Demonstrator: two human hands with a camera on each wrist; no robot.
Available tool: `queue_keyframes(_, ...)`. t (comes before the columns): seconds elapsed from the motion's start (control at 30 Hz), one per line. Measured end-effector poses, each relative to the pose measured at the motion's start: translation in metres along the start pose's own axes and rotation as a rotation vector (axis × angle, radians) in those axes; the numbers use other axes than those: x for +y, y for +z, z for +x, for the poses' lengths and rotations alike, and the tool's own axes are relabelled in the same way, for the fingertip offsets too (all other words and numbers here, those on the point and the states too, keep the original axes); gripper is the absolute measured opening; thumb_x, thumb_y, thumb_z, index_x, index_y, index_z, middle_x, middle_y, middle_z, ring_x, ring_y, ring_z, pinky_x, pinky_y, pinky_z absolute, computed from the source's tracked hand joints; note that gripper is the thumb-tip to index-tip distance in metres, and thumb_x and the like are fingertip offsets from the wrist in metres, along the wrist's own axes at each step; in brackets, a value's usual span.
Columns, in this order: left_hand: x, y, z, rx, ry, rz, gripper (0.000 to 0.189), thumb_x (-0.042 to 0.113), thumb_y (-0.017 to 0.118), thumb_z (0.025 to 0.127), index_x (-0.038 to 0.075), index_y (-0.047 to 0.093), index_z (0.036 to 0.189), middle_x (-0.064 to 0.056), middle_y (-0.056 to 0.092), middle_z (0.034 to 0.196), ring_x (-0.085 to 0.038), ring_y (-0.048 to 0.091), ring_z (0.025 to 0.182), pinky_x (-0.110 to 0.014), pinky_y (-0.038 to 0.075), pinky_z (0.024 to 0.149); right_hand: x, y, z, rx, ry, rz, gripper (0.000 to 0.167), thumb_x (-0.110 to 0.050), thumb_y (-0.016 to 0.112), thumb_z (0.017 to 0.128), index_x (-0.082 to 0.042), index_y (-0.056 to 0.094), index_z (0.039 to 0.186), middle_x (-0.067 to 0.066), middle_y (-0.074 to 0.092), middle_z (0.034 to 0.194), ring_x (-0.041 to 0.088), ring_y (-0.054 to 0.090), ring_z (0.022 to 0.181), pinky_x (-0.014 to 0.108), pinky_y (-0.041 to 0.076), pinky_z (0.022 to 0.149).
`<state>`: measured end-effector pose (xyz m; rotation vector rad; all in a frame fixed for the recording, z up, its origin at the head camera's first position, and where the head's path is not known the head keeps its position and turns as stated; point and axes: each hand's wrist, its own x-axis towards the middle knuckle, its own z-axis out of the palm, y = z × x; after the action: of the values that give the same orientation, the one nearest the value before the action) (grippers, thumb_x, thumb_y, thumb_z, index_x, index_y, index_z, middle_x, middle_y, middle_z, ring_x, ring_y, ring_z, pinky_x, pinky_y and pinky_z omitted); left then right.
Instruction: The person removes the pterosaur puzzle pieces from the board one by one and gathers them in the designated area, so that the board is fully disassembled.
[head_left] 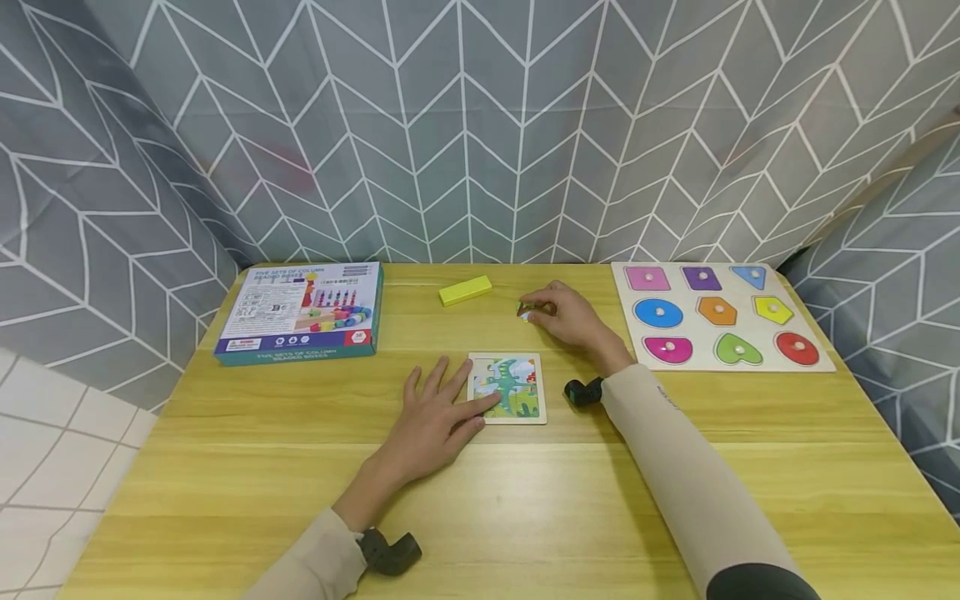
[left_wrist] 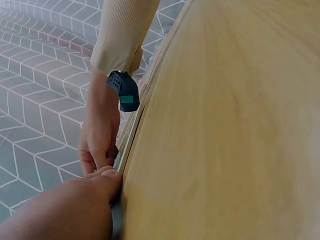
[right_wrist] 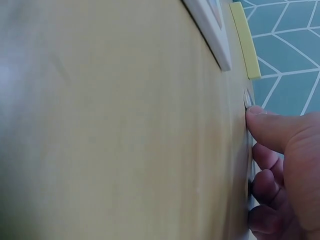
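A small square jigsaw puzzle [head_left: 525, 383] with a green dinosaur picture and a pale frame lies on the wooden table. My left hand [head_left: 431, 425] lies spread beside it, the index finger reaching over its left side. Farther back and to the right, my right hand [head_left: 566, 315] pinches a small puzzle piece [head_left: 523, 313] between thumb and fingers, low over the tabletop. The right wrist view shows the thumb [right_wrist: 270, 127] against the thin edge of that piece [right_wrist: 248, 99]; its face is mostly hidden. In the left wrist view, the left hand [left_wrist: 75, 200] touches the puzzle's edge.
A yellow block [head_left: 465, 291] lies at the back of the table [head_left: 540, 517]. To the left is a boxed beaded toy set [head_left: 300, 312]. A shape board [head_left: 701, 285] with several colored knobbed pieces lies at the right. Patterned grey curtains [head_left: 465, 125] hang behind.
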<state>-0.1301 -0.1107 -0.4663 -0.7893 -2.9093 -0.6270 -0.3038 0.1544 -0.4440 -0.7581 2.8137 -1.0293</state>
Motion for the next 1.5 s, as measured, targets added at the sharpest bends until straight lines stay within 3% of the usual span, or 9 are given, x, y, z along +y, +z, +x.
queue_keyframes(0.37, 0.001, 0.001, 0.001, -0.055, -0.01, 0.023, 0.041, 0.043, 0.045, 0.107, 0.047, 0.048, 0.148, -0.009, 0.024, 0.17, -0.045, 0.012, 0.158, -0.074, 0.004, 0.118, -0.003, 0.001, 0.004, 0.009, 0.057, -0.049, 0.033, -0.02, 0.067, 0.099, -0.012, 0.071, 0.13, 0.012, 0.061, 0.101, 0.025, 0.052, 0.086, 0.034, 0.042, 0.077)
queue_keyframes(1.07, 0.002, 0.001, 0.0, -0.036, -0.009, 0.008, 0.041, 0.043, 0.048, 0.107, 0.046, 0.05, 0.147, -0.009, 0.026, 0.17, -0.045, 0.013, 0.157, -0.074, 0.004, 0.118, -0.004, 0.0, 0.005, -0.009, 0.061, -0.071, 0.034, -0.02, 0.066, 0.099, -0.013, 0.07, 0.132, 0.014, 0.065, 0.103, 0.026, 0.058, 0.091, 0.038, 0.046, 0.08)
queue_keyframes(1.33, 0.003, -0.001, -0.001, -0.034, -0.005, 0.001, 0.041, 0.043, 0.048, 0.106, 0.045, 0.05, 0.148, -0.01, 0.026, 0.17, -0.045, 0.012, 0.157, -0.074, 0.004, 0.118, 0.004, 0.0, 0.003, 0.01, 0.104, 0.09, 0.04, -0.021, 0.066, 0.1, -0.013, 0.064, 0.139, 0.014, 0.065, 0.108, 0.026, 0.055, 0.094, 0.036, 0.044, 0.084)
queue_keyframes(1.5, 0.002, -0.001, -0.001, -0.035, -0.007, 0.003, 0.041, 0.043, 0.047, 0.107, 0.046, 0.05, 0.148, -0.01, 0.026, 0.17, -0.045, 0.013, 0.157, -0.074, 0.005, 0.118, 0.005, 0.0, 0.001, 0.028, 0.098, 0.165, 0.042, -0.023, 0.066, 0.101, -0.012, 0.062, 0.141, 0.015, 0.065, 0.108, 0.026, 0.053, 0.09, 0.034, 0.044, 0.079)
